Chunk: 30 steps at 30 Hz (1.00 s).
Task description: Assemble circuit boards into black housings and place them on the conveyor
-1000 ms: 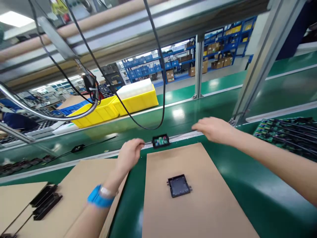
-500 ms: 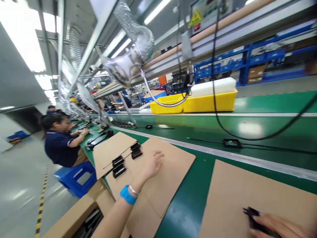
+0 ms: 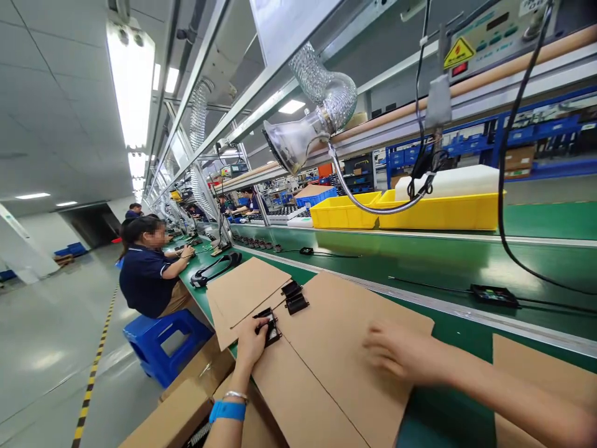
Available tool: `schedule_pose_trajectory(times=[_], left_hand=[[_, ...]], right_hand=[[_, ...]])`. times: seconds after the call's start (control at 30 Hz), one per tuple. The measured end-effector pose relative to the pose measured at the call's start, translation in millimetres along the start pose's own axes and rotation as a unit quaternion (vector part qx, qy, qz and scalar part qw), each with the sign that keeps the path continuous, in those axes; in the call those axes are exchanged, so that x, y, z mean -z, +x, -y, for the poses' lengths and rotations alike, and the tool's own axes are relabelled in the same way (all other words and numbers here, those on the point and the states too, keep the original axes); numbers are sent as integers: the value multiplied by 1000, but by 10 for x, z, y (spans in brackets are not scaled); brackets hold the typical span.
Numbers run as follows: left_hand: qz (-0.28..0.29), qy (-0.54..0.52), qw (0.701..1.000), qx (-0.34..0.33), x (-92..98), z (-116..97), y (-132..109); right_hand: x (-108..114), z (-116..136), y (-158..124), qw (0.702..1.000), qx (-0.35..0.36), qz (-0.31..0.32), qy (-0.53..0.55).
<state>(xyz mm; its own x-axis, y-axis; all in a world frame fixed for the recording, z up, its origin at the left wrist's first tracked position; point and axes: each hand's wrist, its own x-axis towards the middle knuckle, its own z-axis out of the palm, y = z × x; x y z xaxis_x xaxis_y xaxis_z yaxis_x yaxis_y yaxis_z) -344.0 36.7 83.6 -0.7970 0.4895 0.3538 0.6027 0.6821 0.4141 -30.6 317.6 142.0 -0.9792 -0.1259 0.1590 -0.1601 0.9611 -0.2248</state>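
Observation:
My left hand (image 3: pixel 252 343), with a blue band and a bracelet at the wrist, has its thumb and fingers closed on a small open black plastic case (image 3: pixel 273 335) lying on the cardboard. A second open black case (image 3: pixel 295 300) lies just beyond it, a thin dark cable at its side. Farther right, my right hand (image 3: pixel 396 353) hovers above the large cardboard sheet (image 3: pixel 336 311). Motion smears its bent fingers, and nothing shows clearly in them.
Another cardboard sheet (image 3: pixel 545 367) lies at right. Across the green bench (image 3: pixel 354 258) sit a cabled black box (image 3: pixel 494 295) and yellow bins (image 3: pixel 443 214). A metal fume hood (image 3: pixel 298 143) hangs overhead. A seated co-worker (image 3: pixel 149 274) is at left, with cartons (image 3: pixel 172 410) below the bench edge.
My left hand has come back from the middle of the cardboard onto the nearer black case. My right hand has moved left, and the black hand tool it held is out of sight.

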Motion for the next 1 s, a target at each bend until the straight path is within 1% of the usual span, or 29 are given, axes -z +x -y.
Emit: schedule_pose_trajectory(times=[0.03,0.1,0.13,0.17,0.2,0.27,0.3,0.37,0.43,0.47,0.53,0.6,0.67,0.73,0.83,0.9,0.97,1.0], left_hand=[[-5,-15,1000,-1,-29,34,-12],[-13,-42,999,-5,-66,100,-23],[-17,-54,998,-7,-77,128,-23],[-20,-64,998,-8,-85,151,-21],[-23,-73,997,-9,-91,170,-19],[-24,-86,996,-8,-98,193,-18],[-23,-91,996,-6,-98,199,-19],[-18,-95,995,1,-93,205,-22],[-11,-95,995,11,-86,205,-21],[-6,-95,995,16,-83,203,-18],[5,-97,995,28,-81,189,-6],[16,-102,994,42,-71,152,11],[23,-108,992,59,-32,87,35],[25,-116,990,78,53,-5,72],[19,-132,985,107,244,-207,160],[10,-158,980,121,347,-413,203],[10,-208,971,122,361,-698,159],[15,-244,963,114,323,-867,84]], right_hand=[[13,49,454,1000,-1,8,0],[5,113,1304,1000,-19,-2,-1],[-18,131,1661,1000,-29,-8,0],[-54,142,1960,999,-41,-20,2],[-101,148,2195,998,-51,-27,7],[-215,149,2492,997,-67,-30,25],[-275,145,2567,996,-71,-27,40],[-379,120,2605,994,-71,-15,82],[-440,68,2519,988,-65,-1,140],[-448,31,2431,983,-62,7,173],[-415,-60,2160,967,-58,26,247],[-327,-156,1767,944,-50,42,323],[-213,-221,1289,919,-45,50,388],[-106,-233,791,899,-51,49,433],[24,-168,122,880,-80,36,466],[127,-119,-265,876,-104,25,470],[277,-108,-645,881,-134,8,453],[369,-126,-842,887,-154,-4,434]])
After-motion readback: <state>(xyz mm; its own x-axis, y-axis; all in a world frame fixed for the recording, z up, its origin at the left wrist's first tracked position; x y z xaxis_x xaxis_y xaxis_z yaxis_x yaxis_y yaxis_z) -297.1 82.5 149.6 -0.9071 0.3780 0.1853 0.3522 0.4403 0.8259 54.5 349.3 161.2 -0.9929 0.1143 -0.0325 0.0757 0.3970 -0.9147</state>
